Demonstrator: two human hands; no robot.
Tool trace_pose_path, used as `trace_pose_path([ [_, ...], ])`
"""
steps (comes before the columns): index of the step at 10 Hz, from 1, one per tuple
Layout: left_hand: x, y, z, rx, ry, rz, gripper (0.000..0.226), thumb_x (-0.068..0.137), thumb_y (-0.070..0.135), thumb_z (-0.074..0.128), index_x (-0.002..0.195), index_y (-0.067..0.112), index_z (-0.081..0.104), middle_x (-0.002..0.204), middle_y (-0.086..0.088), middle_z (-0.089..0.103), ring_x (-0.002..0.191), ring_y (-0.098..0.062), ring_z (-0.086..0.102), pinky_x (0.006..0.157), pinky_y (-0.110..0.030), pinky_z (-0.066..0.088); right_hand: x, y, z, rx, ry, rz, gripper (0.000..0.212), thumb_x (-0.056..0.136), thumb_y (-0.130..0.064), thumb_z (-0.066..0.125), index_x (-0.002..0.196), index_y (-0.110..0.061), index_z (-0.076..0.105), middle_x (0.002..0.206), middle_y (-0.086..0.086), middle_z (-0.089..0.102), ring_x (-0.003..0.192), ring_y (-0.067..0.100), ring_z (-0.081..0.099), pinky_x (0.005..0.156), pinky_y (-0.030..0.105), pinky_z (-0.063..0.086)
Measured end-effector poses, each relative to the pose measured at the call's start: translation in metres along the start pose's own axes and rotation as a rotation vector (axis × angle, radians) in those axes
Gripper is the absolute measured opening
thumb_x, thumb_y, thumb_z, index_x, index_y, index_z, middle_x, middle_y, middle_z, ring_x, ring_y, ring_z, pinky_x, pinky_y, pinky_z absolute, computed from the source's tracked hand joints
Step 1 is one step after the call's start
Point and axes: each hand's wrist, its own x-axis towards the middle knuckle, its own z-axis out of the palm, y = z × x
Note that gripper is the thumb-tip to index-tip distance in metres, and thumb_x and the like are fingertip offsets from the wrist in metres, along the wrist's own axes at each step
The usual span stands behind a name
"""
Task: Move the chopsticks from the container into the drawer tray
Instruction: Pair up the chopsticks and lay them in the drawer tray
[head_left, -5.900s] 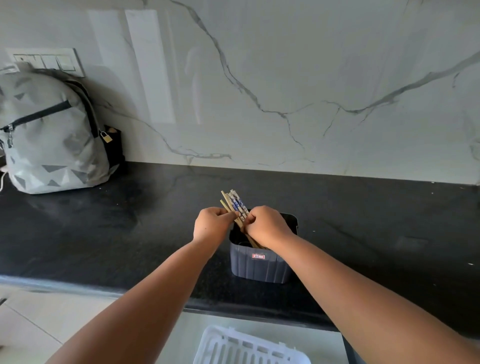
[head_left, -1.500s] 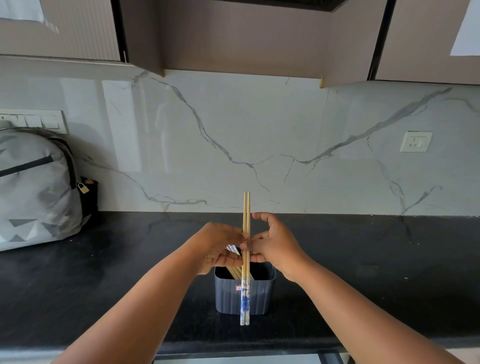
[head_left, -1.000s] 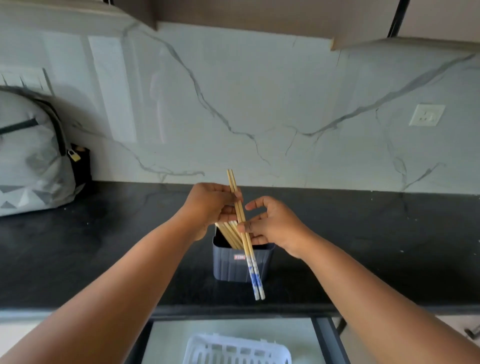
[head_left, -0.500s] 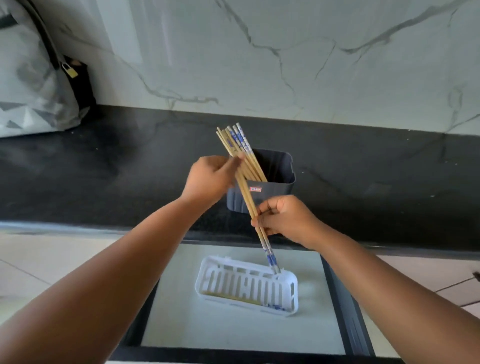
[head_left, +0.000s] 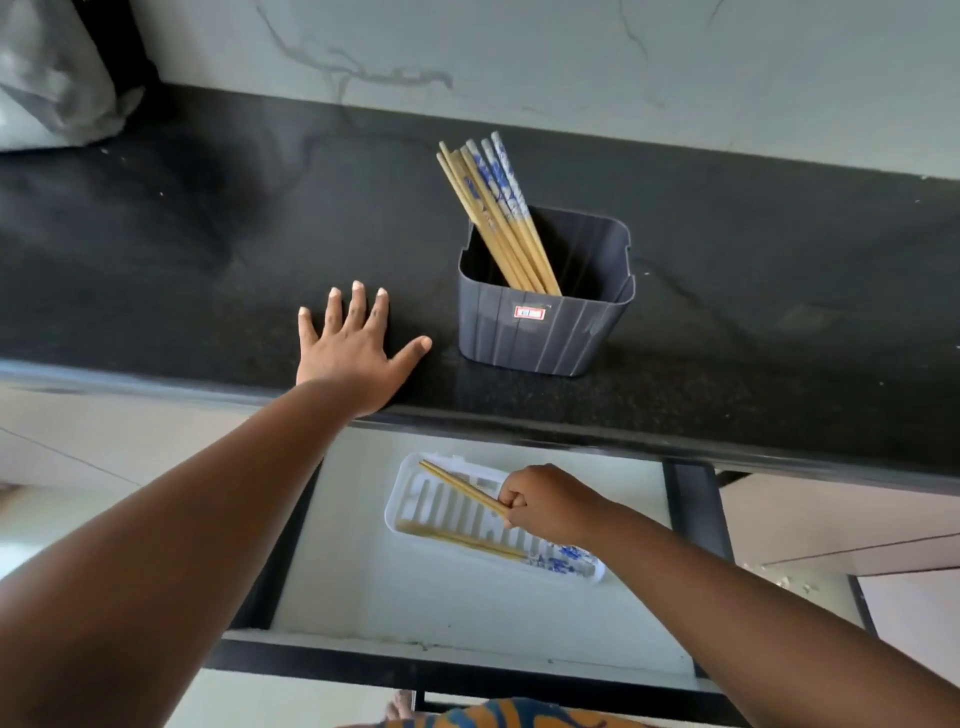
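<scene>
A dark grey container (head_left: 545, 332) stands on the black counter, with several bamboo chopsticks (head_left: 493, 208) leaning out of it, blue and white at their tops. Below, in the open drawer, lies a white slotted tray (head_left: 415, 499). My right hand (head_left: 545, 501) is over the tray, shut on a pair of chopsticks (head_left: 457, 486) whose plain ends point up-left. Another pair (head_left: 488, 545) lies along the tray's near side. My left hand (head_left: 353, 348) rests flat on the counter left of the container, fingers spread.
The black counter (head_left: 208, 249) runs across the view, its front edge overhanging the open drawer (head_left: 467, 597). A grey backpack (head_left: 47, 78) sits at the far left against the marble wall. Pale cabinet fronts flank the drawer.
My right hand has carried the pair of chopsticks down from the container into the tray. My left hand let go of the bundle and now lies flat on the counter. The view tilted further down.
</scene>
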Motion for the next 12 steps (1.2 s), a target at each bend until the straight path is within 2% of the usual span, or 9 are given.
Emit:
trace_pose_path([
  [1, 0.003, -0.001, 0.000, 0.007, 0.000, -0.002, 0.091, 0.084, 0.080, 0.010, 0.155, 0.025, 0.005, 0.164, -0.002, -0.001, 0.150, -0.025, -0.007, 0.119, -0.053, -0.004, 0.016, 0.007, 0.015, -0.062, -0.047, 0.035, 0.010, 0.085, -0.010, 0.062, 0.085, -0.014, 0.071, 0.078, 0.001, 0.065, 0.066, 0.017, 0.058, 0.060, 0.025, 0.044],
  [3, 0.003, -0.002, 0.001, -0.001, 0.013, -0.005, 0.090, 0.084, 0.080, 0.012, 0.155, 0.026, 0.004, 0.164, -0.001, -0.002, 0.150, -0.023, -0.007, 0.119, -0.052, -0.004, 0.035, 0.013, 0.037, -0.240, -0.132, 0.078, 0.018, 0.076, 0.001, 0.051, 0.066, -0.015, 0.050, 0.071, 0.008, 0.040, 0.063, 0.023, 0.039, 0.056, 0.030, 0.029],
  [4, 0.003, -0.002, 0.002, 0.002, 0.013, -0.005, 0.090, 0.084, 0.080, 0.012, 0.155, 0.026, 0.004, 0.164, -0.001, -0.003, 0.150, -0.023, -0.008, 0.119, -0.052, -0.004, 0.038, 0.014, 0.043, -0.269, -0.139, 0.061, 0.012, 0.075, 0.002, 0.050, 0.069, -0.007, 0.056, 0.070, 0.013, 0.040, 0.062, 0.020, 0.040, 0.057, 0.031, 0.032],
  [5, 0.003, -0.003, 0.001, 0.003, 0.011, -0.004, 0.090, 0.084, 0.080, 0.011, 0.155, 0.026, 0.003, 0.164, -0.001, -0.003, 0.150, -0.023, -0.008, 0.119, -0.052, -0.004, 0.040, 0.015, 0.048, -0.251, -0.145, 0.070, 0.020, 0.075, 0.001, 0.051, 0.086, -0.004, 0.068, 0.079, 0.022, 0.054, 0.065, 0.020, 0.047, 0.058, 0.031, 0.035],
  [6, 0.003, -0.002, 0.002, 0.004, 0.011, -0.002, 0.090, 0.084, 0.080, 0.011, 0.155, 0.026, 0.004, 0.164, -0.001, -0.003, 0.150, -0.023, -0.008, 0.119, -0.052, -0.004, 0.038, 0.015, 0.044, -0.260, -0.130, 0.051, 0.025, 0.081, -0.004, 0.055, 0.101, -0.013, 0.068, 0.091, 0.013, 0.063, 0.079, 0.026, 0.060, 0.062, 0.030, 0.039],
  [7, 0.003, -0.002, 0.001, 0.007, 0.013, -0.004, 0.090, 0.084, 0.080, 0.011, 0.155, 0.026, 0.004, 0.164, -0.001, -0.003, 0.150, -0.023, -0.008, 0.119, -0.052, -0.004, 0.033, 0.016, 0.041, -0.282, -0.095, 0.031, 0.035, 0.088, -0.013, 0.058, 0.121, -0.024, 0.054, 0.110, 0.004, 0.062, 0.092, 0.024, 0.059, 0.072, 0.032, 0.047],
  [9, 0.004, -0.002, 0.002, 0.009, 0.011, -0.002, 0.091, 0.084, 0.081, 0.011, 0.155, 0.026, 0.004, 0.164, -0.001, -0.003, 0.150, -0.023, -0.008, 0.119, -0.052, -0.004, 0.034, 0.021, 0.047, -0.223, -0.010, 0.051, 0.024, 0.083, -0.015, 0.066, 0.105, -0.024, 0.062, 0.107, -0.001, 0.060, 0.094, 0.023, 0.059, 0.079, 0.032, 0.050],
  [11, 0.004, -0.002, 0.000, 0.012, 0.012, -0.001, 0.090, 0.084, 0.080, 0.011, 0.155, 0.026, 0.003, 0.164, -0.001, -0.003, 0.150, -0.023, -0.008, 0.118, -0.051, -0.005, 0.029, 0.022, 0.042, -0.090, -0.012, 0.097, 0.032, 0.083, -0.018, 0.070, 0.113, -0.026, 0.062, 0.113, -0.001, 0.063, 0.100, 0.020, 0.061, 0.088, 0.037, 0.054],
  [12, 0.003, -0.003, -0.001, -0.001, 0.018, 0.003, 0.090, 0.084, 0.081, 0.011, 0.155, 0.026, 0.004, 0.164, -0.001, -0.003, 0.150, -0.023, -0.008, 0.119, -0.052, -0.005, 0.013, 0.011, 0.023, 0.001, -0.020, 0.083, 0.038, 0.083, -0.021, 0.073, 0.118, -0.023, 0.061, 0.121, -0.001, 0.062, 0.103, 0.016, 0.059, 0.087, 0.029, 0.050],
])
